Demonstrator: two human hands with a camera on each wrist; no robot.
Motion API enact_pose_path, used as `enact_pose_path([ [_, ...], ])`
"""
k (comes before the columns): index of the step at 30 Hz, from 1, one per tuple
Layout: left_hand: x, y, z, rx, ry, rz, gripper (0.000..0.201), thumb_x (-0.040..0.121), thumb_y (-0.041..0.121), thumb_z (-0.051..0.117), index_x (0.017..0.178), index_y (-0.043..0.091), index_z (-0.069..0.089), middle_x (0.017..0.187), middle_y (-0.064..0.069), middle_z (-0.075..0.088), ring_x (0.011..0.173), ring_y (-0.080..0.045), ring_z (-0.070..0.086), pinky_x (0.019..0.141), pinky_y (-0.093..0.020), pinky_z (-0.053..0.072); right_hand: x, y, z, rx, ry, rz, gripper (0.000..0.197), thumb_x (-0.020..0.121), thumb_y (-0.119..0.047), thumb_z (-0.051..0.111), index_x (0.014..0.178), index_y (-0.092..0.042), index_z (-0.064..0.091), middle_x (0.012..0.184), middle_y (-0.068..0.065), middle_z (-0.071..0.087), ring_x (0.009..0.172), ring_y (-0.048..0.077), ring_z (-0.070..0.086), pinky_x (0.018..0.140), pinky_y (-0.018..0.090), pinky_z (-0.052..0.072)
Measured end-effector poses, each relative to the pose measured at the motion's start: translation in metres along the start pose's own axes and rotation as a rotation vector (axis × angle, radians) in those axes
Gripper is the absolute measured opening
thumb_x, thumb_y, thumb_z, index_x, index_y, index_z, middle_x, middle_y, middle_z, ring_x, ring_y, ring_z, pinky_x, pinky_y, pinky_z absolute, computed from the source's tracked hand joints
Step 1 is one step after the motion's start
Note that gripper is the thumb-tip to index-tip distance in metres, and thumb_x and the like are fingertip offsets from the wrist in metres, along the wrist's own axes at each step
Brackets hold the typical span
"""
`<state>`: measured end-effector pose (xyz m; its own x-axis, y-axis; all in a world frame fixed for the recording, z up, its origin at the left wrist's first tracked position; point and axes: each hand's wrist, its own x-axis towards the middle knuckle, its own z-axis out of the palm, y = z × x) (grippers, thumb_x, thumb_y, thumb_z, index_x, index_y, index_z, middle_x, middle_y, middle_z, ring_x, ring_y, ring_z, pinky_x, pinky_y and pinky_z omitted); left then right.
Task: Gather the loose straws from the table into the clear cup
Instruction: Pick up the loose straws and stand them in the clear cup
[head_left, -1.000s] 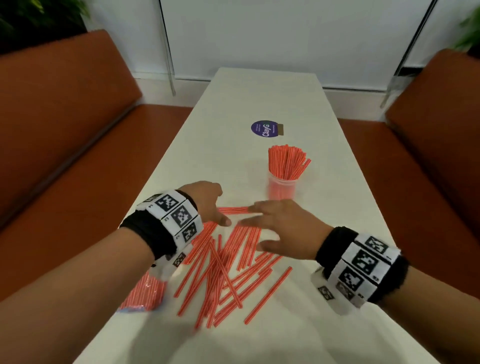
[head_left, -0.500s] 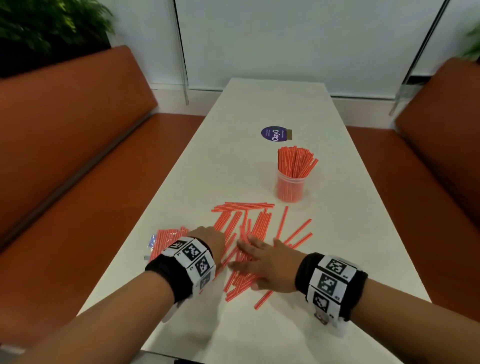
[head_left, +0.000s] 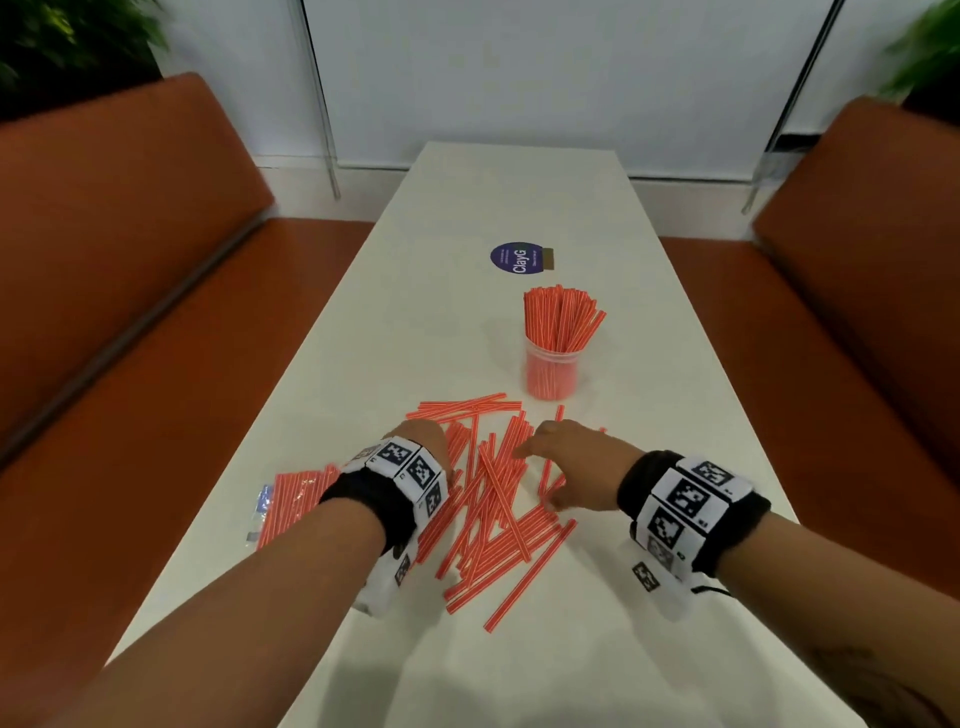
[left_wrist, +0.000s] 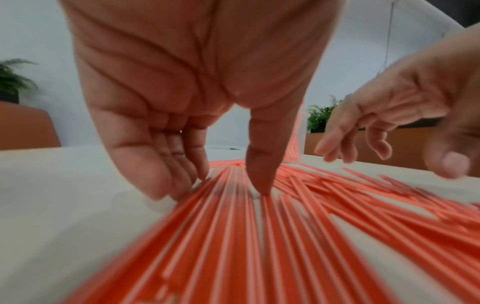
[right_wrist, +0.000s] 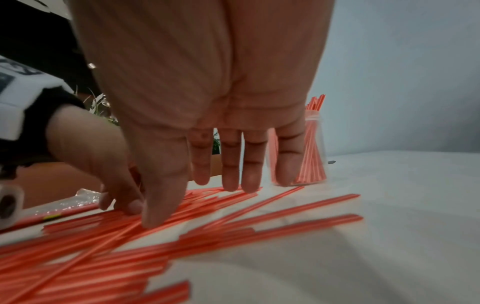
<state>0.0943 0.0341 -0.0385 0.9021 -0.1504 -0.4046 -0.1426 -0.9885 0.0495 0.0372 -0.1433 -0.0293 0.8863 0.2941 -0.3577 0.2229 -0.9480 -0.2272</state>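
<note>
1. Soft, even indoor light falls from above; the white table (head_left: 519, 197) is bright without glare.
2. Faint shadows lie under both forearms.
3. The head view bows at its edges.
4. Wrist views are blurred: the straws (left_wrist: 233, 246) smear, perhaps from motion.

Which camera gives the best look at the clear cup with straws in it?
The head view: the clear cup stands whole and unblocked beyond the loose pile. The right wrist view shows it partly behind fingers; the left wrist view shows only a sliver behind the thumb.
</note>
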Motion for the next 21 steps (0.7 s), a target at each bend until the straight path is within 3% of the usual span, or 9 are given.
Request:
enact_pose_path([
  [2,0.003,0.002,0.001,-0.020,-0.016,0.004,0.042,0.088,0.024,0.055,0.055,0.016,0.030,0.059,0.001,0.033,0.052,-0.013,0.036,0.067,-0.023,0.039,0.001,-0.001,0.003,0.006,-0.026,-0.005,0.060,0.082,-0.021,0.067,0.136,-0.024,0.042,0.132,0.002,0.048,0.121,0.020,0.044,0.103,0.034,0.039],
  [5,0.004,0.005,0.001,-0.007,-0.045,0.025,0.041,0.089,0.018,0.054,0.053,0.013,0.033,0.056,0.001,0.035,0.049,-0.011,0.036,0.045,-0.018,0.030,0.002,-0.001,0.006,0.011,-0.033,-0.008,0.056,0.081,-0.022,0.068,0.133,-0.022,0.047,0.128,0.003,0.049,0.118,0.020,0.046,0.101,0.033,0.040],
  [11,0.010,0.003,0.012,-0.003,-0.132,0.064,0.037,0.091,0.008,0.047,0.057,0.015,0.035,0.058,0.003,0.034,0.049,-0.006,0.032,0.038,-0.012,0.029,0.000,-0.001,0.010,0.040,0.002,-0.003,0.053,0.082,-0.026,0.067,0.131,-0.023,0.049,0.123,0.002,0.051,0.114,0.019,0.046,0.098,0.033,0.042],
  [13,0.007,0.004,0.012,-0.016,-0.130,0.052,0.023,0.095,0.009,0.042,0.073,0.010,0.049,0.062,0.002,0.033,0.058,-0.007,0.043,0.048,-0.014,0.034,0.000,0.000,0.011,0.045,0.006,0.000,0.053,0.083,-0.026,0.066,0.132,-0.022,0.048,0.124,0.002,0.050,0.114,0.019,0.046,0.099,0.033,0.041],
  [15,0.005,0.004,0.012,-0.076,-0.095,0.059,0.020,0.098,0.008,0.035,0.104,0.012,0.053,0.067,-0.002,0.036,0.092,-0.017,0.059,0.070,-0.021,0.044,0.000,0.000,0.011,0.048,0.008,-0.001,0.053,0.083,-0.027,0.066,0.133,-0.022,0.048,0.125,0.002,0.050,0.116,0.019,0.045,0.100,0.033,0.041],
  [16,0.006,0.004,0.014,-0.117,-0.067,0.066,0.024,0.097,0.007,0.033,0.112,0.014,0.050,0.072,-0.007,0.043,0.108,-0.023,0.058,0.080,-0.024,0.044,0.000,0.000,0.011,0.049,0.007,-0.001,0.053,0.084,-0.027,0.065,0.133,-0.021,0.047,0.125,0.002,0.050,0.116,0.019,0.045,0.100,0.033,0.041],
  [17,0.008,0.001,0.013,-0.254,-0.043,0.011,0.028,0.096,0.005,0.034,0.121,0.007,0.049,0.080,-0.009,0.050,0.115,-0.028,0.055,0.081,-0.026,0.044,0.000,0.000,0.011,0.050,0.004,0.000,0.053,0.084,-0.028,0.065,0.133,-0.021,0.047,0.125,0.002,0.050,0.116,0.019,0.045,0.100,0.033,0.041],
  [19,0.015,-0.005,0.010,-0.544,0.015,-0.054,0.034,0.094,0.005,0.039,0.124,-0.008,0.047,0.091,-0.013,0.056,0.107,-0.036,0.058,0.074,-0.030,0.047,0.000,0.000,0.009,0.050,-0.007,0.000,0.051,0.084,-0.029,0.064,0.133,-0.021,0.048,0.126,0.002,0.050,0.117,0.019,0.046,0.101,0.034,0.041],
  [21,0.014,-0.008,0.003,-0.844,0.054,-0.078,0.030,0.093,0.003,0.037,0.117,-0.011,0.047,0.086,-0.015,0.057,0.078,-0.033,0.060,0.067,-0.037,0.050,-0.001,0.000,0.007,0.051,-0.021,0.003,0.050,0.085,-0.030,0.062,0.132,-0.021,0.048,0.127,0.002,0.050,0.118,0.019,0.046,0.101,0.035,0.040],
])
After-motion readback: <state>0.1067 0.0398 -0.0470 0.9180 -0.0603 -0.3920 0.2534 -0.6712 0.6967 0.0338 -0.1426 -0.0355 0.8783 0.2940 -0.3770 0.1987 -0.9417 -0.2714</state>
